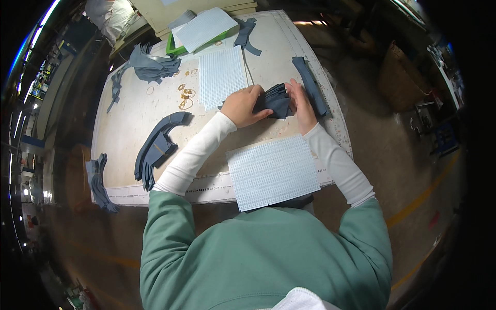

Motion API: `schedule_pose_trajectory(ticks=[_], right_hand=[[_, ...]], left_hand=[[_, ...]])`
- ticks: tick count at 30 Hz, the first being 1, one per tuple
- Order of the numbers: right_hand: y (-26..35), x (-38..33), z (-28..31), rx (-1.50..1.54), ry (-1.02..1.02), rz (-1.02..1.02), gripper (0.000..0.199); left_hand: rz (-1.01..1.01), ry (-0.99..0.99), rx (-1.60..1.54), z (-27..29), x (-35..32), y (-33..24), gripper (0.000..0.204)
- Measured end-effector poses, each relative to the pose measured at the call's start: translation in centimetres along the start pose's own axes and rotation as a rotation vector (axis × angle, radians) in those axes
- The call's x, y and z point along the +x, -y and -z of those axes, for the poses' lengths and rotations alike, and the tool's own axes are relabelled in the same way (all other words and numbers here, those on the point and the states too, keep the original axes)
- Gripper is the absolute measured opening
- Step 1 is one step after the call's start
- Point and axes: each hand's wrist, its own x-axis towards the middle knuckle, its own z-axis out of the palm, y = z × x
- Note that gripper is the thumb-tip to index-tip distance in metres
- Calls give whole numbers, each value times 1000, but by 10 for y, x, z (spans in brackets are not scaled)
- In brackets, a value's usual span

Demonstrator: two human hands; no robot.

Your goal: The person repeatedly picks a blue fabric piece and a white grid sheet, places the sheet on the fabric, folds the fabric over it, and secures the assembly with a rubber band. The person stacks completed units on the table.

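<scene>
A stack of dark blue cut fabric pieces lies on the table between my two hands, its upper layers fanned out at the far side. My left hand grips the stack's left end, with the thumb on the near side and the fingers partly hidden behind it. Against the stack's right edge stands my right hand, its fingers stretched out and apart from the thumb. A printed sheet of small pale labels lies in front of my body over the near table edge. Another label sheet lies beyond my left hand.
On the white table, loose rubber bands lie left of the far sheet. More blue fabric bundles sit at left, near left corner, far left and right. A green tray under papers stands at the back.
</scene>
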Motion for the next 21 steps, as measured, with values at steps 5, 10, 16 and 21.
schedule_pose_trajectory(ticks=[5, 10, 16, 21], right_hand=[[3, -12, -17, 11, 116, 0, 81], [12, -19, -14, 38, 152, -18, 78], [-3, -22, -30, 37, 227, -34, 77], [12, -12, -28, 42, 303, -97, 77]], left_hand=[[-22, -19, 168, -5, -13, -10, 55], [-38, -77, 147, 2, -30, -8, 56], [29, -86, 105, -1, -41, -7, 57], [58, -62, 42, 1, -50, -15, 46]])
